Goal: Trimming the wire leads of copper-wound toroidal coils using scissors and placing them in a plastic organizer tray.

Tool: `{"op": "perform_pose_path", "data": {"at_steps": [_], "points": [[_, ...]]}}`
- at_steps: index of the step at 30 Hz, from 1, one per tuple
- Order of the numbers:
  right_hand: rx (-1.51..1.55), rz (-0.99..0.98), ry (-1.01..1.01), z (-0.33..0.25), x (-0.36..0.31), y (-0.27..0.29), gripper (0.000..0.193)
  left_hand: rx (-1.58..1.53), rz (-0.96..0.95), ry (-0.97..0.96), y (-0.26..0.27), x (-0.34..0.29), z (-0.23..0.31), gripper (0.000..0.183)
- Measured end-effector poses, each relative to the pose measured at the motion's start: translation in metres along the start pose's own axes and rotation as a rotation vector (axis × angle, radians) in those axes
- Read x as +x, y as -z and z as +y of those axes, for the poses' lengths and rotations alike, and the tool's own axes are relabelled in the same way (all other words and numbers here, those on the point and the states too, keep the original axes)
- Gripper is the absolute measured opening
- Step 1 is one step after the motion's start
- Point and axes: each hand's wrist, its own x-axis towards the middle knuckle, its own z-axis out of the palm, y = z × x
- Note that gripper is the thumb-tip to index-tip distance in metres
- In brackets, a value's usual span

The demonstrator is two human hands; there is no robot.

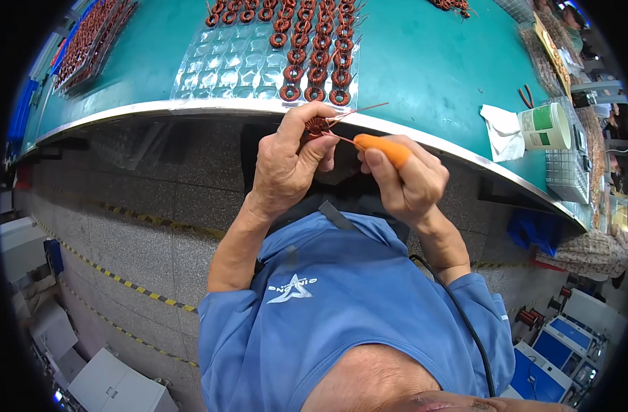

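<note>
One green-topped table (424, 69) with a pale edge curves across the scene, above both hands. On it, toward 11 o'clock from the hands, lies one clear plastic tray with moulded pockets (233, 63); three columns of wound coils (317, 75) run down to its near row, so that row holds three, while bare pockets lie at their 9 o'clock. Farther off at 10 o'clock is one more batch of coils (94, 44), packed too tightly to count.

Two bare hands work just off the table edge. The left hand (286, 158) has thumb and index finger clamped on one coil; the right hand (407, 175) is pinched together on a wire, its index finger wearing one orange cover (384, 147). Toward 3 o'clock stand one white-and-green round tub (539, 126) and, beside it, one white cloth (503, 134).

The held reddish-brown, wire-wound ring (317, 126) is small and dark, its close turns fanning round the rim, partly hidden by fingers. It sits at 1 o'clock from the left palm and 10 o'clock from the right hand. Two thin copper-coloured ends leave it: a free wire end (369, 107) pointing to 2 o'clock, and a lower wire end (345, 139) running to 4 o'clock, into the right fingertips.
</note>
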Motion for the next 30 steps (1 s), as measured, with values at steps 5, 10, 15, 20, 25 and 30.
{"op": "perform_pose_path", "data": {"at_steps": [5, 10, 15, 20, 25, 30], "points": [[0.716, -0.026, -0.735, 0.007, 0.008, 0.01, 0.031, -0.205, -0.032, -0.027, -0.001, -0.003, 0.003, 0.025], [0.764, -0.02, -0.587, 0.023, 0.001, -0.006, 0.033, -0.399, -0.055, 0.119, 0.004, -0.008, 0.0, 0.027], [0.732, -0.14, -0.631, 0.026, -0.002, -0.008, 0.03, -0.422, -0.135, 0.237, 0.014, -0.01, -0.01, 0.037], [0.735, -0.116, -0.85, 0.026, 0.001, -0.008, 0.022, -0.319, -0.113, 0.231, 0.009, -0.011, -0.011, 0.033], [0.847, -0.141, -0.836, 0.016, 0.001, -0.006, 0.021, -0.197, -0.016, 0.216, 0.005, -0.011, -0.005, 0.018], [0.799, -0.153, -0.778, 0.018, 0.002, -0.002, 0.018, -0.077, 0.072, 0.091, -0.004, -0.019, 0.004, 0.013]]}}
